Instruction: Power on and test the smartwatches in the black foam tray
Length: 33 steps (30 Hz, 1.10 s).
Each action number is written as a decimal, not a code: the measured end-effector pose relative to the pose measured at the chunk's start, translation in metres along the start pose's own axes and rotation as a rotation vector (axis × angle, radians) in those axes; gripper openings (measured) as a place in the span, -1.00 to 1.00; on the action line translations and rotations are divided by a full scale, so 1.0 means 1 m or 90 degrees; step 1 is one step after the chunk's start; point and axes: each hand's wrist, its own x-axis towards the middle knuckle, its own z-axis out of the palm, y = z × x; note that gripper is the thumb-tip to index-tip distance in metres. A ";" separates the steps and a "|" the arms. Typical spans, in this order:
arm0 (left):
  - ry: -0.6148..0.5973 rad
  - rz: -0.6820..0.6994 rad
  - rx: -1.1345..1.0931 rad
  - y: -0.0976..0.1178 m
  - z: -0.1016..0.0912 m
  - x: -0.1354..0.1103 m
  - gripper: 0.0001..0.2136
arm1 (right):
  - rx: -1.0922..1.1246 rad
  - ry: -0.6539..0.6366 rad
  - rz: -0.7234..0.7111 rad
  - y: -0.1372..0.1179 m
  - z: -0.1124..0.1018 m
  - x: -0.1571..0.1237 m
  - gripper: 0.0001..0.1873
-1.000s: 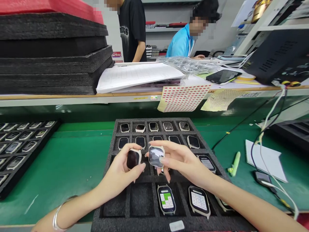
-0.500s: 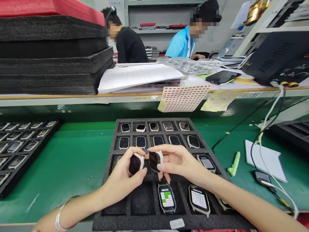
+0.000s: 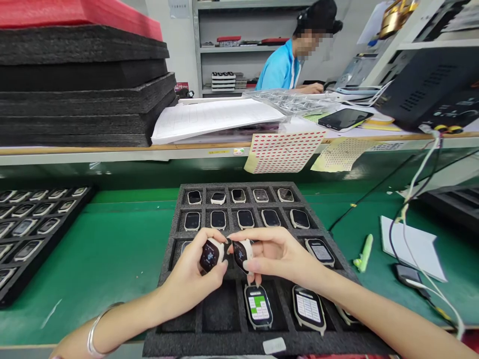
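My left hand (image 3: 190, 276) pinches a cream-cased smartwatch body (image 3: 210, 254) with a dark screen, held above the middle of a black foam tray (image 3: 175, 324). My right hand (image 3: 279, 257) grips a second smartwatch body (image 3: 241, 253) right beside it, the two nearly touching. The tray's pockets hold several more watch bodies. Two near me, one (image 3: 258, 306) with a green-and-white screen and one (image 3: 309, 308) with a white grid, are lit.
Another foam tray of watch bodies (image 3: 30, 234) lies at the left on the green mat. A green pen (image 3: 363, 253), white pad (image 3: 407, 247) and cables sit at the right. The shelf holds stacked black foam (image 3: 82, 94), papers and a phone. A person in blue (image 3: 284, 67) sits behind.
Both hands lowered slightly and tilted the two watches closer together; their screens now show faint graphics. A person in black in the background has left the view.
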 end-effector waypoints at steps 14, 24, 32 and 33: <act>0.008 0.049 0.076 -0.001 0.000 -0.004 -0.76 | -0.019 0.007 0.012 -0.002 0.002 -0.001 -0.53; 0.015 0.062 0.082 0.001 0.002 -0.001 -0.74 | -0.028 0.020 0.020 0.001 -0.001 -0.002 -0.52; 0.041 0.085 0.035 -0.006 0.006 0.006 -0.76 | -0.025 0.037 0.005 0.000 -0.004 -0.003 -0.50; 0.038 0.088 0.024 -0.006 0.006 0.006 -0.75 | -0.023 0.040 0.004 0.000 -0.003 -0.003 -0.49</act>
